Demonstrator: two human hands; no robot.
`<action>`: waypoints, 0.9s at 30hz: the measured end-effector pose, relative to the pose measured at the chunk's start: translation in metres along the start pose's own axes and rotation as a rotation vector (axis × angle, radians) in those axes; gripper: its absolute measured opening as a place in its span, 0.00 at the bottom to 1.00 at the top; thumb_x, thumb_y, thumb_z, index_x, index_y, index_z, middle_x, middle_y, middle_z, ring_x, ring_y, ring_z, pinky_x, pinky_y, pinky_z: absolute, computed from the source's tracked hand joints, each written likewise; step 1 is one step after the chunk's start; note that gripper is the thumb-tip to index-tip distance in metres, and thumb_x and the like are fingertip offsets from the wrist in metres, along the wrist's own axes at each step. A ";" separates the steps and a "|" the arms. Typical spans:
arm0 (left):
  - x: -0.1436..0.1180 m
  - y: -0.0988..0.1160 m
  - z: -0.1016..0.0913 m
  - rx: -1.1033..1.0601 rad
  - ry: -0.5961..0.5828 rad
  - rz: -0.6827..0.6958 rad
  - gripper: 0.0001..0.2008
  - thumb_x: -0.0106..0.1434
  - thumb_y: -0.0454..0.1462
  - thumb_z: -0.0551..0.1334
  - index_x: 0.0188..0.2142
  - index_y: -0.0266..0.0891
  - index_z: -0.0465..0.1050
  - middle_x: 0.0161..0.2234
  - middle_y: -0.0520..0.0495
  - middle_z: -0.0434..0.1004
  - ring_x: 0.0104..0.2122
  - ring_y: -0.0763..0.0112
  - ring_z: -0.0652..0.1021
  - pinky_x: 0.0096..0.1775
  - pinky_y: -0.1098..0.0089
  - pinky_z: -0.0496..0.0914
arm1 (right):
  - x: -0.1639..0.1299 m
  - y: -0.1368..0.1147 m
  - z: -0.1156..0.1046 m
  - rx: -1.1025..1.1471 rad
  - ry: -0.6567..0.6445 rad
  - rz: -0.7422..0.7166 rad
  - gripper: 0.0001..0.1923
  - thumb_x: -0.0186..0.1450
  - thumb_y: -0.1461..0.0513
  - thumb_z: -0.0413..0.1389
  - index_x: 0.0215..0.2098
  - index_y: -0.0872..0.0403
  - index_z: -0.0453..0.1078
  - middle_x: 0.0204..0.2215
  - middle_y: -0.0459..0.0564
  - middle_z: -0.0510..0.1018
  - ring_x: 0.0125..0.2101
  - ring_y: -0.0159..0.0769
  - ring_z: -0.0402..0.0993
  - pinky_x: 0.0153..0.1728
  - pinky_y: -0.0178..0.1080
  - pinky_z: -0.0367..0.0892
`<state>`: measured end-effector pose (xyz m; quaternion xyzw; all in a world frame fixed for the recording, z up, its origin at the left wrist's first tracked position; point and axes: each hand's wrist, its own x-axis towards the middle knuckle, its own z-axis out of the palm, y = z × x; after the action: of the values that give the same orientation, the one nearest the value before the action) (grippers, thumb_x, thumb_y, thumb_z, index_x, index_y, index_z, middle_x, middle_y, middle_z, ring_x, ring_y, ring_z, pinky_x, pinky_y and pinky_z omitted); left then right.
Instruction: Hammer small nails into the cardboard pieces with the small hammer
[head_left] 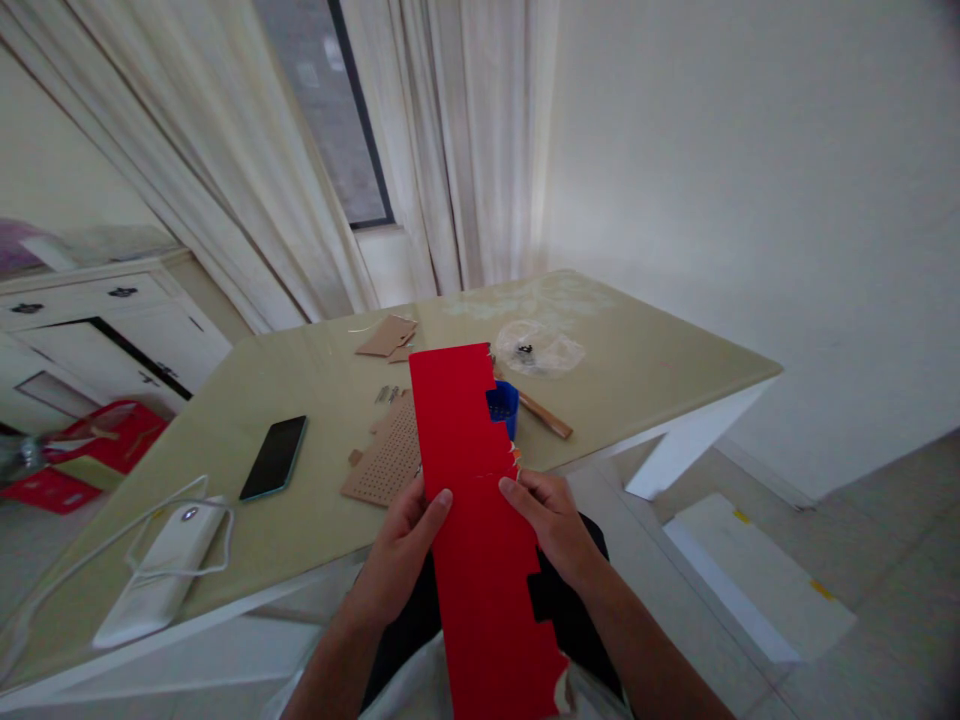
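Observation:
A long red cardboard sheet (480, 560) is held upright in front of me, with notches and torn bits along its right edge. My left hand (405, 540) grips its left edge, thumb on the front face. On the right edge, my right hand (551, 515) pinches the sheet near a crease, thumb also in front. Partly hidden behind the sheet is a blue cup-like container (508, 408). A brown perforated board (386, 455) lies on the table by the sheet's left side, and a wooden handle (547, 412) sticks out on the right.
On the table (645, 350) lie a phone (275, 457), a white power bank (161, 575) with a cable, small screws (387, 394), brown board pieces (388, 336) and a clear plastic bag (551, 350). A white box (757, 575) stands on the floor at right.

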<state>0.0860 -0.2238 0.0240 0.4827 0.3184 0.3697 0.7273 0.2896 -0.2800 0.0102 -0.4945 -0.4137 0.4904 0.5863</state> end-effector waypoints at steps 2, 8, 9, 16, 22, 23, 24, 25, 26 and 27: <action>-0.001 0.000 0.001 0.044 0.005 0.000 0.26 0.72 0.52 0.70 0.62 0.39 0.78 0.58 0.36 0.86 0.55 0.50 0.86 0.52 0.58 0.83 | 0.001 0.003 0.000 0.000 0.007 0.012 0.34 0.66 0.34 0.65 0.27 0.54 0.70 0.23 0.44 0.72 0.24 0.31 0.62 0.25 0.36 0.55; -0.001 0.004 0.002 0.161 -0.060 0.056 0.25 0.75 0.53 0.67 0.61 0.39 0.79 0.54 0.38 0.87 0.49 0.53 0.86 0.48 0.60 0.82 | 0.002 0.007 0.001 0.047 0.010 0.030 0.32 0.66 0.36 0.67 0.28 0.55 0.75 0.24 0.46 0.76 0.24 0.32 0.65 0.26 0.36 0.58; -0.001 0.005 0.002 0.183 -0.079 0.075 0.24 0.75 0.52 0.66 0.61 0.40 0.79 0.54 0.38 0.87 0.48 0.55 0.86 0.48 0.61 0.82 | 0.001 0.007 0.000 0.077 0.016 0.041 0.32 0.66 0.36 0.68 0.29 0.56 0.76 0.25 0.47 0.77 0.25 0.33 0.67 0.26 0.36 0.59; -0.017 0.016 0.023 0.533 -0.133 0.233 0.20 0.81 0.49 0.58 0.51 0.37 0.82 0.41 0.44 0.86 0.36 0.66 0.78 0.38 0.70 0.73 | -0.001 0.007 -0.014 0.216 0.079 0.075 0.31 0.60 0.39 0.74 0.24 0.56 0.76 0.21 0.46 0.75 0.20 0.28 0.62 0.21 0.32 0.56; -0.040 0.030 0.060 0.789 -0.268 0.313 0.16 0.77 0.36 0.62 0.61 0.43 0.77 0.55 0.43 0.84 0.48 0.64 0.82 0.54 0.67 0.75 | -0.004 -0.015 -0.013 0.286 0.221 -0.010 0.32 0.49 0.37 0.79 0.23 0.54 0.78 0.20 0.46 0.76 0.20 0.31 0.66 0.21 0.32 0.65; -0.043 0.028 0.064 0.801 -0.294 0.315 0.20 0.75 0.35 0.63 0.65 0.44 0.74 0.59 0.41 0.82 0.53 0.62 0.82 0.57 0.65 0.75 | -0.005 -0.018 -0.014 0.279 0.245 -0.029 0.32 0.48 0.37 0.79 0.24 0.54 0.79 0.20 0.46 0.76 0.20 0.31 0.66 0.21 0.33 0.65; -0.044 0.024 0.068 0.815 -0.319 0.316 0.23 0.74 0.35 0.65 0.67 0.44 0.72 0.62 0.40 0.80 0.56 0.60 0.81 0.60 0.63 0.75 | -0.007 -0.022 -0.016 0.258 0.258 -0.050 0.32 0.48 0.36 0.78 0.24 0.54 0.79 0.20 0.46 0.77 0.20 0.31 0.66 0.21 0.33 0.65; -0.044 0.018 0.071 0.834 -0.343 0.316 0.24 0.73 0.35 0.66 0.67 0.44 0.71 0.63 0.39 0.79 0.57 0.59 0.81 0.61 0.62 0.75 | -0.010 -0.025 -0.019 0.221 0.263 -0.077 0.31 0.50 0.36 0.77 0.25 0.54 0.80 0.21 0.47 0.77 0.21 0.31 0.66 0.21 0.32 0.64; -0.044 0.010 0.072 0.859 -0.373 0.317 0.25 0.72 0.36 0.68 0.67 0.43 0.71 0.63 0.38 0.79 0.58 0.58 0.81 0.62 0.60 0.75 | -0.013 -0.030 -0.023 0.165 0.259 -0.110 0.31 0.54 0.36 0.76 0.25 0.54 0.80 0.21 0.47 0.77 0.21 0.31 0.66 0.21 0.32 0.63; -0.043 0.000 0.073 0.890 -0.411 0.326 0.25 0.71 0.37 0.70 0.65 0.42 0.73 0.63 0.38 0.80 0.58 0.56 0.82 0.61 0.59 0.76 | -0.016 -0.035 -0.028 0.091 0.246 -0.150 0.30 0.57 0.36 0.74 0.25 0.54 0.79 0.21 0.47 0.77 0.21 0.31 0.65 0.21 0.32 0.62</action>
<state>0.1230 -0.2939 0.0529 0.8515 0.2158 0.2044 0.4320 0.3201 -0.3017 0.0395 -0.4914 -0.3517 0.3994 0.6894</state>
